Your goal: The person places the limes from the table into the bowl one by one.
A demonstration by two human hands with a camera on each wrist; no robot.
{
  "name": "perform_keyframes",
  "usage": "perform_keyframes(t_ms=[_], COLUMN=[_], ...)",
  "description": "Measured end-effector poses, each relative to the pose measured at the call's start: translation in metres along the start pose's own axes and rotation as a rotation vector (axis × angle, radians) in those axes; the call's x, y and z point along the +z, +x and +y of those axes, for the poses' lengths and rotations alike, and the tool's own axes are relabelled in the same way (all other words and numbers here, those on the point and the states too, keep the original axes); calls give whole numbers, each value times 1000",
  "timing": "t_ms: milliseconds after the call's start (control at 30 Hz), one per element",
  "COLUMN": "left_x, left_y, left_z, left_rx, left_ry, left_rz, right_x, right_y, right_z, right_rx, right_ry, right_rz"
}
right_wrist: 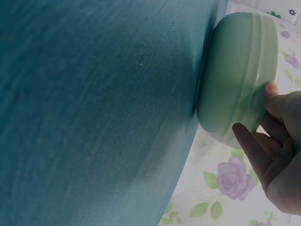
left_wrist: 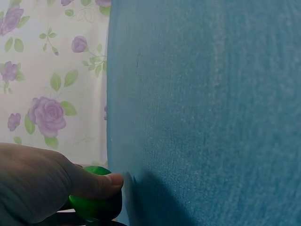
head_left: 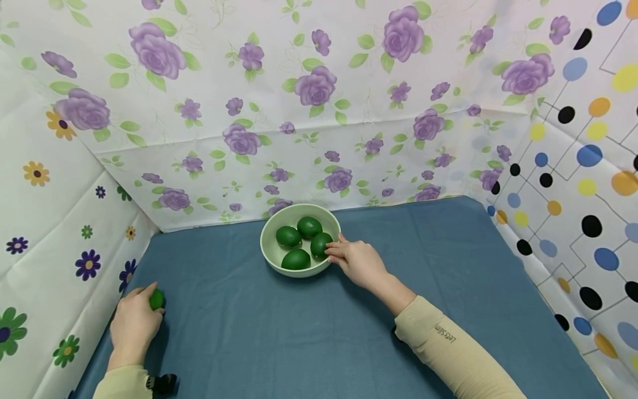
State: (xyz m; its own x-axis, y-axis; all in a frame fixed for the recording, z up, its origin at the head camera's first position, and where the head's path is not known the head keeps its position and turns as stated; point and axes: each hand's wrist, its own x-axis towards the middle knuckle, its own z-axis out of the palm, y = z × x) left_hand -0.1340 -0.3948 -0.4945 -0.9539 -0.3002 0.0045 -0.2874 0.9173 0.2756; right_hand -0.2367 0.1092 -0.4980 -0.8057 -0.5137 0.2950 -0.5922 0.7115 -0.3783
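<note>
A pale green bowl (head_left: 269, 255) stands on the blue cloth near the back wall, with several smooth dark green oval fruits (head_left: 296, 259) inside. My right hand (head_left: 360, 261) pinches the bowl's right rim, some fingertips over the inside next to the nearest fruit (head_left: 320, 244). In the right wrist view the thumb lies at the rim of the bowl (right_wrist: 235, 75), and one finger stretches outside its wall. At the table's left side, my left hand (head_left: 134, 321) holds another green fruit (head_left: 157, 299) between thumb and fingers. The left wrist view shows that fruit (left_wrist: 96, 207) partly hidden by the thumb.
Blue cloth (head_left: 259, 332) covers the table. A flowered sheet (head_left: 279, 122) hangs behind it, a daisy-print sheet (head_left: 55, 249) borders the left and a dotted sheet (head_left: 573, 177) the right. A black strap (head_left: 163, 383) is on the left wrist.
</note>
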Motion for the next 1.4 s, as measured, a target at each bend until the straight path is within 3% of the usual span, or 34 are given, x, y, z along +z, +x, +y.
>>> perform_keyframes(t_ms=[167, 500, 1033, 1400], left_x=[0, 4, 11, 15], left_y=[-2, -10, -15, -19], left_z=[5, 14, 34, 54], left_rx=[20, 155, 296, 337], left_ry=[-3, -59, -95, -96], left_rz=[16, 120, 126, 153], right_x=[0, 1, 1, -1], right_y=[-1, -1, -1, -1], right_z=[0, 1, 4, 5], right_rx=[-2, 0, -38, -89], right_ry=[2, 0, 7, 7], right_rz=[-4, -1, 4, -24])
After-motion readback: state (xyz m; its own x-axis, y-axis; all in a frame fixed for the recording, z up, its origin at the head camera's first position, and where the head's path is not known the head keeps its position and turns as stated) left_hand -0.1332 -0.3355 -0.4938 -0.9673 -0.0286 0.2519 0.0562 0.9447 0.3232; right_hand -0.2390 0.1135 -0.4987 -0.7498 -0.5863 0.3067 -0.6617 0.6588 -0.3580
